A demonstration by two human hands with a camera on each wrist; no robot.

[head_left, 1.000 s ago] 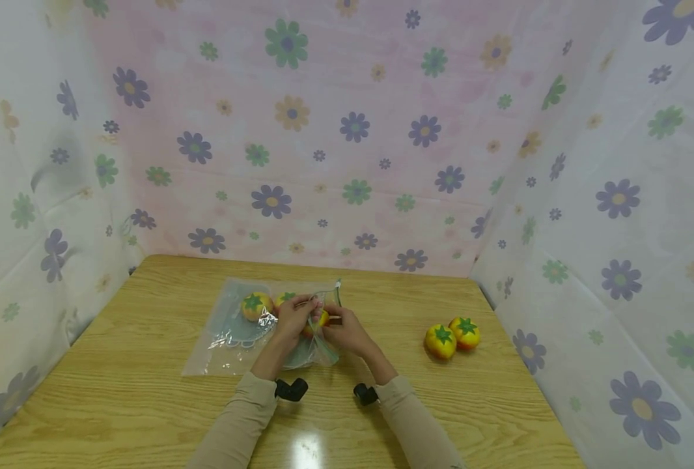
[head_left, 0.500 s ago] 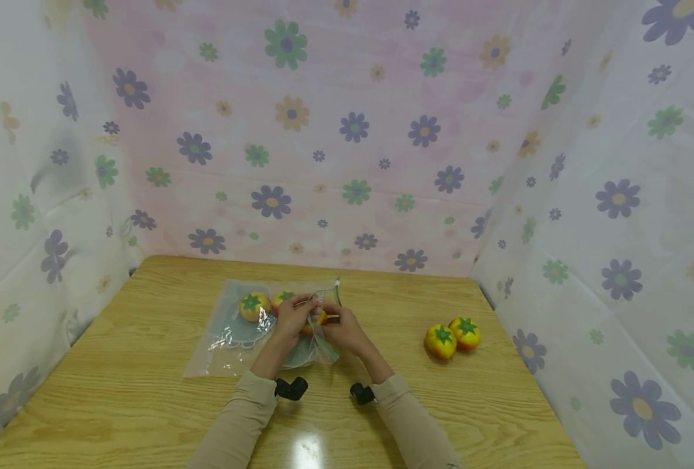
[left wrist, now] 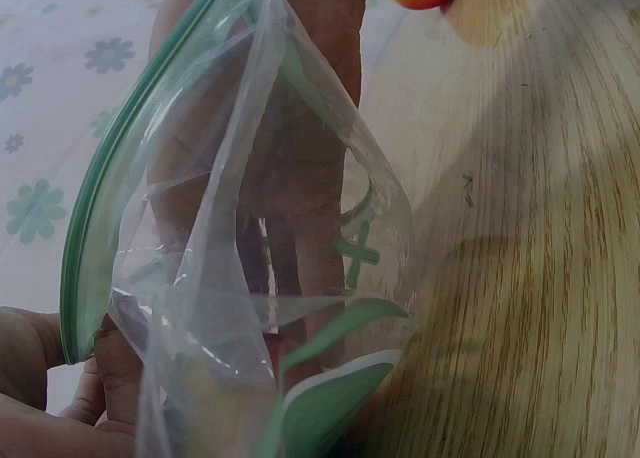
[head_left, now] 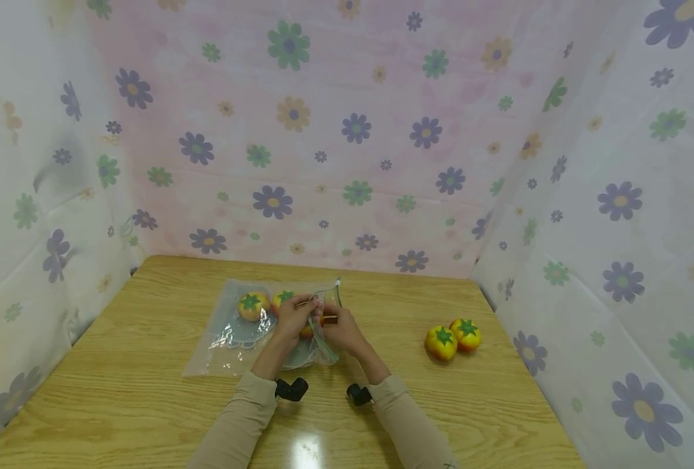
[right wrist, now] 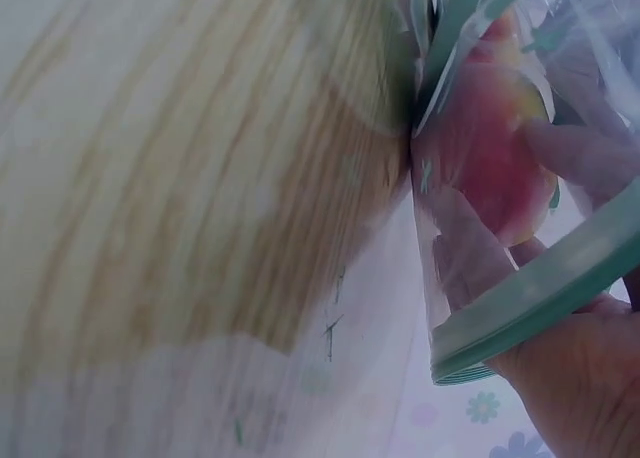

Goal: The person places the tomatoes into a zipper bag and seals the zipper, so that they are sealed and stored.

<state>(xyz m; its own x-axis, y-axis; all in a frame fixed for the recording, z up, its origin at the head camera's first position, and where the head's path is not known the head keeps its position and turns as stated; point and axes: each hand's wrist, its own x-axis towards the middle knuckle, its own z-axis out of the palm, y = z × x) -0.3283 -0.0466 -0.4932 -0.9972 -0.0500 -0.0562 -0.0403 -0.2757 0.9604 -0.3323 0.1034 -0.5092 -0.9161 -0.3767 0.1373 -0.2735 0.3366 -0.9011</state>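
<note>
A clear zip bag point(head_left: 218, 355) with green trim lies on the table. Two yellow-red tomatoes point(head_left: 253, 306) with green star-shaped tops are inside it. At the bag's mouth my left hand point(head_left: 293, 320) pinches the zip edge point(left wrist: 90, 208). My right hand point(head_left: 344, 329) reaches into the mouth and holds another tomato point(right wrist: 490, 148) with its fingers; the right wrist view shows this through the film. In the left wrist view the right hand's fingers point(left wrist: 290, 178) appear behind the plastic, and the held tomato is mostly hidden.
Two more tomatoes point(head_left: 441, 342) stand side by side on the right of the wooden table point(head_left: 118, 404). Flower-patterned sheets point(head_left: 323, 195) rise behind and on both sides. A black wrist camera point(head_left: 291, 389) is strapped by each sleeve.
The right hand has shifted slightly left, and the tomato it holds has moved a little deeper into the bag. The tomatoes inside the bag have edged left. The left hand stays on the zip edge.
</note>
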